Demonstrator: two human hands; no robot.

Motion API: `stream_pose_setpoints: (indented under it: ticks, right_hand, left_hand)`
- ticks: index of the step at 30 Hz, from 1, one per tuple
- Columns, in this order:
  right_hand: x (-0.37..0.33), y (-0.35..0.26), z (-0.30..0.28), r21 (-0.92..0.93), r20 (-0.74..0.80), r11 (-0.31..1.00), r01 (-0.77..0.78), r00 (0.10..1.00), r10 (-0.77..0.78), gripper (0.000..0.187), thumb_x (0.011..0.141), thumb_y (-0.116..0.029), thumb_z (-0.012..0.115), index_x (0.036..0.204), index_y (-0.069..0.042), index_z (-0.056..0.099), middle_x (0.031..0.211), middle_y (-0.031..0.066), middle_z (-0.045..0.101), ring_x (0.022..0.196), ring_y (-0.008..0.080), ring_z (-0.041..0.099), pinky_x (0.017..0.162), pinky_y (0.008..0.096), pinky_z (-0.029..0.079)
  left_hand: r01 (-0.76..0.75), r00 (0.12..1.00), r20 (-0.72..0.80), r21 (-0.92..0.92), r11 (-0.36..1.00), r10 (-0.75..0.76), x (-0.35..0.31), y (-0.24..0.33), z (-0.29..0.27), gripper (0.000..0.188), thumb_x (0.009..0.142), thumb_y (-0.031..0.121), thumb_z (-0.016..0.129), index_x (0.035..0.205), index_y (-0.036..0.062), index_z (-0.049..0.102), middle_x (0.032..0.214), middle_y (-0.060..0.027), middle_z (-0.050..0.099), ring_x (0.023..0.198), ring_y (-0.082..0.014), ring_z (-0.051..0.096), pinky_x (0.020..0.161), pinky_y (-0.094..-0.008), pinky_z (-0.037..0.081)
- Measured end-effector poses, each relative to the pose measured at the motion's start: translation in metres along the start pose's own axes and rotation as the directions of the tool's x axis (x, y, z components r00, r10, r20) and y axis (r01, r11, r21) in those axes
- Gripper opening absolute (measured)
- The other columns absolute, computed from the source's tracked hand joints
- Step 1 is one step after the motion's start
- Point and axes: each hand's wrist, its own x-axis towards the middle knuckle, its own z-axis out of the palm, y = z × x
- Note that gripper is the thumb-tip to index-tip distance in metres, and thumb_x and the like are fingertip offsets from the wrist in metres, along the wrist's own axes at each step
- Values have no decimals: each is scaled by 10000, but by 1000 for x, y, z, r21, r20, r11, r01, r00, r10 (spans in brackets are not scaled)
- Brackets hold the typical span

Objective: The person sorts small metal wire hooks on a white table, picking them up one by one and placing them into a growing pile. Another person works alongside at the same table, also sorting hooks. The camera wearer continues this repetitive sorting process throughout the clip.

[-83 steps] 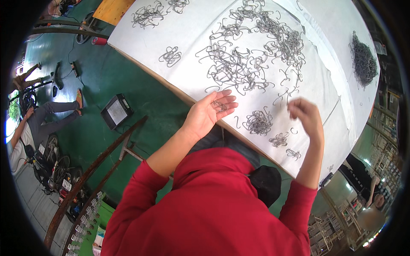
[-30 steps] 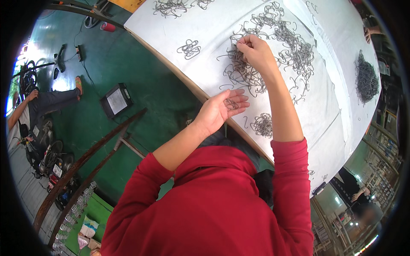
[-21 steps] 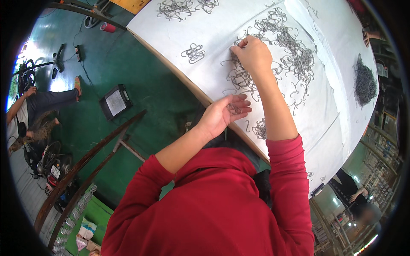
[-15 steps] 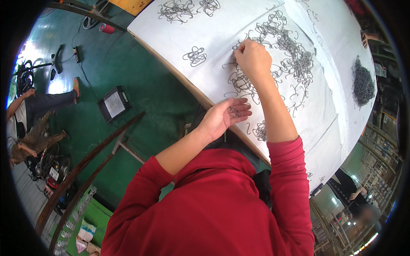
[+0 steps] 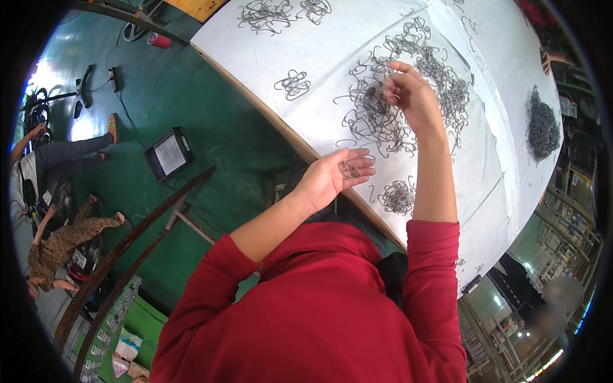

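My left hand is palm up at the table's near edge, fingers stretched out, with a few thin metal S-hooks lying across them. My right hand hovers over the large loose pile of grey S-hooks on the white-covered table. Its index finger and thumb are apart and the other fingers are bent, slightly blurred; no hook shows in them. A smaller heap of hooks lies to the right of my left hand. One small cluster of hooks sits apart near the left edge.
More hooks lie at the table's far left, and a dense dark heap on the right. A black box stands on the green floor, near a metal rail. Other people are at left and right.
My right hand has moved right across the pile, and its closed fingers have loosened. My left hand has stayed nearly still. People at the left have shifted.
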Motion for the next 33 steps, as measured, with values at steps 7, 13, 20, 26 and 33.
stream_pose_setpoints:
  ticks: [7,13,20,26,33]
  right_hand:
    - [12,13,45,-947,13,306,99,963,-270,221,787,-246,658,855,-36,667,757,112,663,724,221,629,666,343,480]
    - [16,14,36,-843,90,504,187,973,-211,218,823,-235,639,837,-18,639,734,53,634,670,183,568,646,309,450]
    - [-23,15,-53,108,270,987,-115,959,83,140,864,-161,598,921,-34,580,696,-24,469,617,121,437,566,255,356]
    - [-73,17,-98,582,255,812,39,940,-228,209,870,-123,552,1059,-36,537,931,59,506,821,163,467,668,255,376]
    - [-75,8,-111,2,-142,1000,-18,990,18,195,924,-166,520,1046,-22,569,716,-15,444,537,55,342,452,194,243]
  left_hand:
    - [0,1000,-31,12,1000,0,-1,1,2,422,980,250,361,1233,-76,449,1162,-222,567,1087,-322,558,985,-416,432]
    - [3,999,-41,51,999,0,0,1,1,431,983,257,355,1243,-71,457,1170,-199,571,1084,-303,560,976,-392,434]
    - [37,999,-41,84,996,-34,-1,3,5,435,985,265,353,1257,-57,459,1171,-176,575,1098,-285,551,980,-379,423]
    - [35,998,-52,105,994,-30,-2,3,9,425,984,260,352,1248,-52,471,1171,-171,576,1109,-286,545,985,-377,417]
    - [21,995,-98,126,992,-8,2,0,14,417,980,252,362,1251,-47,469,1152,-164,580,1108,-293,545,979,-386,428]
